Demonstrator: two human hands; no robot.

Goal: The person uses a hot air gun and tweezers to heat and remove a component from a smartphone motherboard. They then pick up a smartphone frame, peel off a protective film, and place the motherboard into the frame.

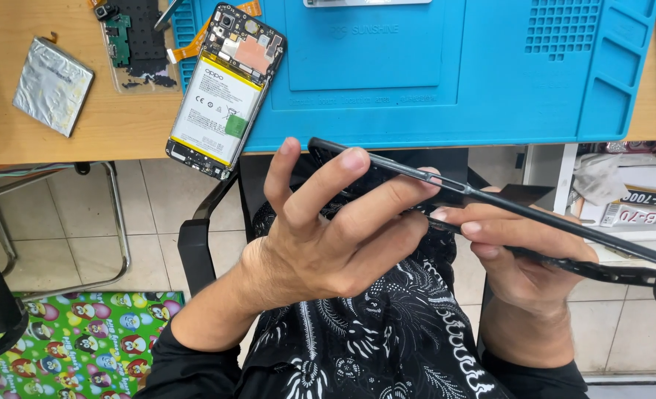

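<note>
Currently, the thin black phone frame [490, 199] is gripped by both the left hand [328, 236] and right hand [520, 258], its long axis running from 10 to 4 o'clock.

Bare hands, black sleeves [195, 369] pushed up, black garment [372, 332] with white pattern.

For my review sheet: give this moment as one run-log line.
left hand: grips thin black panel edge-on | right hand: holds it from beneath | opened phone: on blue mat edge, untouched
</note>
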